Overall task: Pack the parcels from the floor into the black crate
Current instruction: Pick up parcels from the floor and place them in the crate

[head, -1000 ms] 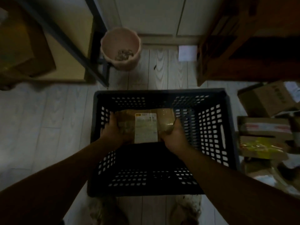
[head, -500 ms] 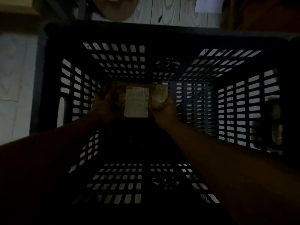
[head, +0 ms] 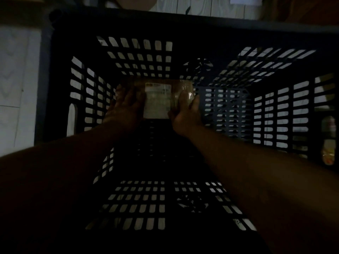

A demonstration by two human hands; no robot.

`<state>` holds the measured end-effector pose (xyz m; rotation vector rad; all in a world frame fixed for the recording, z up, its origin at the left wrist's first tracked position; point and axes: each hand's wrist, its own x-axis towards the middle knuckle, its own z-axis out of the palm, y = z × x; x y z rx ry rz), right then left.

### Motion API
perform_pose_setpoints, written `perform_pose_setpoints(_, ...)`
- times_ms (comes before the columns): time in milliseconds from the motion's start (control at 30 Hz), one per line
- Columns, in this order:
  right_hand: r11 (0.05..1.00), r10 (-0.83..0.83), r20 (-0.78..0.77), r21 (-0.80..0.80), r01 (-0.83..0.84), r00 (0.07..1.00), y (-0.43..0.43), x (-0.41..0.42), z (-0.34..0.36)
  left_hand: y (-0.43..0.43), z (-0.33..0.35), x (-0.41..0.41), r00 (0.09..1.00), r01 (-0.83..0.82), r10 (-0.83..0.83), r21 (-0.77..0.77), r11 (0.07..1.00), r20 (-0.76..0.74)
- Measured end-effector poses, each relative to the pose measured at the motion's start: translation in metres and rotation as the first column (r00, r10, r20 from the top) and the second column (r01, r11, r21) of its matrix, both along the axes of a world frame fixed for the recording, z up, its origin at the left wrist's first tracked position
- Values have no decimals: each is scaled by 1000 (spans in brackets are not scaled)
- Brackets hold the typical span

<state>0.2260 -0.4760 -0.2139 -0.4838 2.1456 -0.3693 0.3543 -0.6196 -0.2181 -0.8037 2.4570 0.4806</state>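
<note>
The black crate [head: 183,24] with slotted walls fills the view, and I look straight down into it. A brown parcel [head: 157,99] with a white shipping label lies low at the far left of the crate's floor. My left hand [head: 126,109] grips its left end. My right hand [head: 187,114] grips its right end, fingers over the taped brown corner. Both forearms reach down inside the crate. Whether the parcel touches the floor of the crate is too dark to tell.
Pale wooden floor [head: 16,74] shows left of the crate. Beyond the far rim are a pinkish bucket [head: 135,0] and a white paper [head: 245,0]. Through the right wall I glimpse other parcels [head: 329,142] on the floor.
My head and both hands have gone down into the crate, carrying the parcel from rim height to near the bottom. In the last half second the hands barely moved.
</note>
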Motion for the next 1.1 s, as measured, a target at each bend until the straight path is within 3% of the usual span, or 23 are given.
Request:
perform_pose_setpoints(67, 997, 43, 72, 63, -48, 997, -2, -16, 15, -3, 14, -4, 999, -40, 39, 28, 999, 27)
perform_pose_setpoints(167, 994, 108, 88, 15, -110, 990, 7, -30, 69, -7, 66, -11, 997, -55, 53, 48, 997, 47)
perform_pose_setpoints(400, 1000, 16, 171, -17, -13, 985, 57, -32, 311, 53, 330, 7, 981, -180, 174, 67, 981, 80)
perform_pose_setpoints(533, 992, 108, 97, -74, -101, 989, 95, -32, 458, 88, 461, 29, 975, -215, 206, 131, 968, 79)
perform_pose_setpoints(700, 981, 158, -19, -110, -159, 987, 151, -26, 584, 134, 602, 33, 974, -227, 225, 87, 970, 26)
perform_pose_setpoints(933, 985, 16, -262, -160, -60, 965, 244, 4, 714, 208, 718, 29, 987, -111, 119, 75, 991, -104)
perform_pose_setpoints(1100, 975, -128, -334, -213, 58, 934, 339, 28, 786, 275, 782, 30, 976, 3, 15, 82, 997, -218)
